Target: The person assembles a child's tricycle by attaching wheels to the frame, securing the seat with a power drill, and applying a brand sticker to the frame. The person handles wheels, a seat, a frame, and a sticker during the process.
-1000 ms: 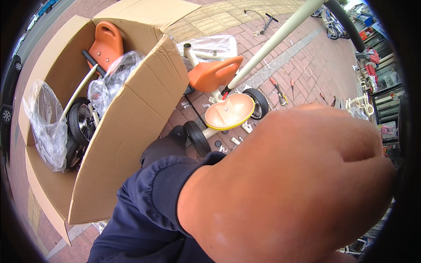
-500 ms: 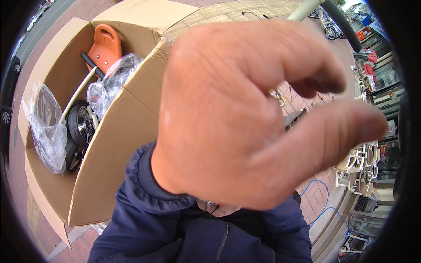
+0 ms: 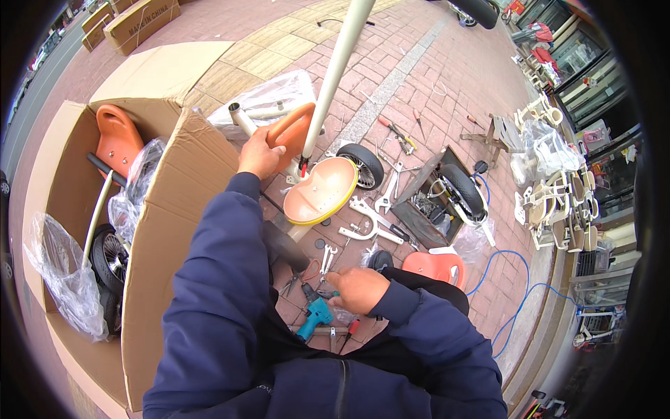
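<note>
My left hand (image 3: 261, 155) is closed on the backrest of an orange child's seat (image 3: 321, 192). The seat's pale pan has a yellow rim and bolts in it. Just in front of the backrest rises a white pole (image 3: 338, 77) with a black grip at its top. Low in the middle, my right hand (image 3: 359, 288) has curled fingers beside a teal power drill (image 3: 317, 315). What they hold, if anything, is hidden. Small wrenches (image 3: 327, 260) lie next to that hand. Behind the seat stands a spoked wheel (image 3: 361, 166) with a black tyre.
At left, an open cardboard box (image 3: 178, 230) holds another orange seat (image 3: 117, 143), wheels and plastic wrap. A metal toolbox (image 3: 429, 192), an orange seat part (image 3: 434, 269) and scattered tools lie on the brick paving. A blue hose (image 3: 513, 265) curves at right, near stacked white parts (image 3: 555, 209).
My left hand was raised close to the camera, with fingers apart, blocking the middle. It has moved down and away onto the seat's backrest. My right hand has come into view.
</note>
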{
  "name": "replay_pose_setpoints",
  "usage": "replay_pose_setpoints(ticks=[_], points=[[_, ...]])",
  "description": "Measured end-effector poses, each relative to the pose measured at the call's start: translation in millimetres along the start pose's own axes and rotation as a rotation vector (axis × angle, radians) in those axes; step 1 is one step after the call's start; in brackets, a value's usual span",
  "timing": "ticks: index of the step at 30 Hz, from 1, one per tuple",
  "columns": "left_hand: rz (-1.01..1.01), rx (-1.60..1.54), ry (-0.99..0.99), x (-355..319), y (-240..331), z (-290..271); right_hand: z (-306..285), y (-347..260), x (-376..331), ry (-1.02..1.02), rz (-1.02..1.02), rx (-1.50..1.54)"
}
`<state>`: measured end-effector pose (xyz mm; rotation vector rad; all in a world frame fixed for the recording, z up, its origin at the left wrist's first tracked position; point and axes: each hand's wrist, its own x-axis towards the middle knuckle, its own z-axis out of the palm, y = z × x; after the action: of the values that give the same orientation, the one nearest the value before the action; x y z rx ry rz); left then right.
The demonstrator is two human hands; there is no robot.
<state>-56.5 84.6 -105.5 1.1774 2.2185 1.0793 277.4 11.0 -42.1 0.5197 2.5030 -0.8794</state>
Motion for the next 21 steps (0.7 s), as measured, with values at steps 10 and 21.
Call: replay_pose_setpoints(ticks=[10,21], points=[[-0.112,-0.166,-0.206,12.8,43.2,26.4,-14.9,1.7,-2.1,-0.013,0.046,0.079],[-0.211,-0.512,-0.042,-11.0,138.1,94.9,-41.7,35.1,-29.2,0.297,0.297,0.082]])
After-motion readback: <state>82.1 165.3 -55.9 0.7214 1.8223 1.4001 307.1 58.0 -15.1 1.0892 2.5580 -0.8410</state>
